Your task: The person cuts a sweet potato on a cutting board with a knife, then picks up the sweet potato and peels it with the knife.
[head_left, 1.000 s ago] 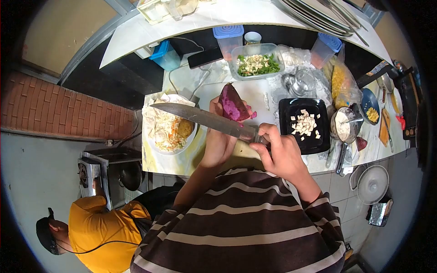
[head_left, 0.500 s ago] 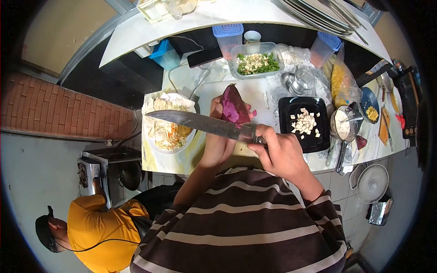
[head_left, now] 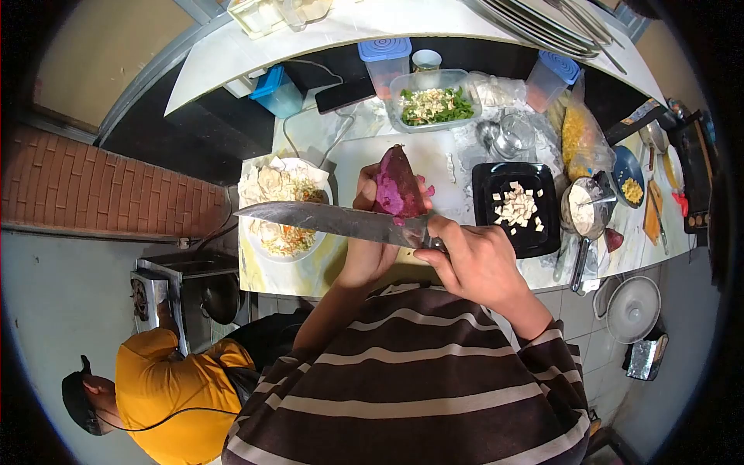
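My left hand (head_left: 367,249) is closed around a purple sweet potato (head_left: 398,184), its pointed end facing away from me. Bright purple flesh shows where the dark skin is off on its left side. In my right hand (head_left: 479,260) is a large knife (head_left: 333,220), gripped at the handle. Its wide blade points left, crossing in front of the sweet potato's lower end and over my left hand. Under them lies a white cutting board (head_left: 356,153), with small purple bits by my left fingers. A black square tray (head_left: 496,246) of white cubes sits right of the board.
Left of the board is a plate (head_left: 325,205) of shredded vegetables and pale pieces. Behind stands a clear container (head_left: 397,122) of chopped greens. A pan of white powder (head_left: 583,209) and a bag of yellow food (head_left: 577,138) are at right. A person in yellow (head_left: 182,391) works behind, left.
The knife and my right hand have shifted slightly left, and the blade sits a little lower across the sweet potato. The sweet potato has turned a little in my left hand.
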A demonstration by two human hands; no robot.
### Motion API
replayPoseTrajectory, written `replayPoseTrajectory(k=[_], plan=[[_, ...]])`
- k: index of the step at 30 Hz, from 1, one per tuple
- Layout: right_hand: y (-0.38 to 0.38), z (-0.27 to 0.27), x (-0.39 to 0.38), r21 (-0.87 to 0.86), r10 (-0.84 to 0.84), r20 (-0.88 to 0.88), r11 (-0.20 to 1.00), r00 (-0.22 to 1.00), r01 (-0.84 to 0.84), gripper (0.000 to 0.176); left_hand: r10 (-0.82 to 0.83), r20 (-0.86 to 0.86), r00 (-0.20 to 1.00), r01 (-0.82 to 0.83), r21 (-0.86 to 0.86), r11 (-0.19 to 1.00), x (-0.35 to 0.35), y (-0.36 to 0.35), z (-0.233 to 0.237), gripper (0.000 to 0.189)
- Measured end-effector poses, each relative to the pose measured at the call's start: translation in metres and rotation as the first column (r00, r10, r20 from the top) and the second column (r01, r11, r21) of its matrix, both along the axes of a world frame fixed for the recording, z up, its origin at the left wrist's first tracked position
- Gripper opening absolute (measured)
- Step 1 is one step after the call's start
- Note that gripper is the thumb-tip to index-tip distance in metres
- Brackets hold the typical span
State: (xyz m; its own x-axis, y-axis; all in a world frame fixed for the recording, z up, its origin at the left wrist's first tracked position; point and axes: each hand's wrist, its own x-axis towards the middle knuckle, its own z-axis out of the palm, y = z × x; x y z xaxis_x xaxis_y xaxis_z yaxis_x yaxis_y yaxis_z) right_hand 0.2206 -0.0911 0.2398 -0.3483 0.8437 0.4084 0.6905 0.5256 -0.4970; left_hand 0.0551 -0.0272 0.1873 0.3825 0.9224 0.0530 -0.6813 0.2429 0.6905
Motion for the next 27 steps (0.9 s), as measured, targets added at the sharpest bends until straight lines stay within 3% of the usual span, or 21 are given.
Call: replayPoseTrajectory(k=[9,14,19,27], plan=[[0.002,0.005,-0.004,0.021,0.007,0.064,1.000,0.998,-0.008,0.039,0.054,-0.009,0.998,-0.054,-0.026,0.998,0.002,-0.002,0.004,0.049],[0.005,0.002,0.000,0.007,0.051,0.038,0.999,0.998,-0.051,0.033,0.045,-0.009,0.999,-0.046,-0.067,0.997,-0.003,-0.004,0.004,0.050],[0.003,0.007,0.003,-0.015,0.074,0.038,0.997,0.997,-0.074,0.037,-0.070,0.081,0.994,0.077,-0.082,0.994,-0.008,-0.002,0.003,0.045],[-0.005,0.009,0.009,0.014,0.056,0.062,0.998,0.996,-0.057,0.039,0.025,0.029,0.999,-0.021,-0.130,0.991,0.003,-0.012,0.012,0.045]])
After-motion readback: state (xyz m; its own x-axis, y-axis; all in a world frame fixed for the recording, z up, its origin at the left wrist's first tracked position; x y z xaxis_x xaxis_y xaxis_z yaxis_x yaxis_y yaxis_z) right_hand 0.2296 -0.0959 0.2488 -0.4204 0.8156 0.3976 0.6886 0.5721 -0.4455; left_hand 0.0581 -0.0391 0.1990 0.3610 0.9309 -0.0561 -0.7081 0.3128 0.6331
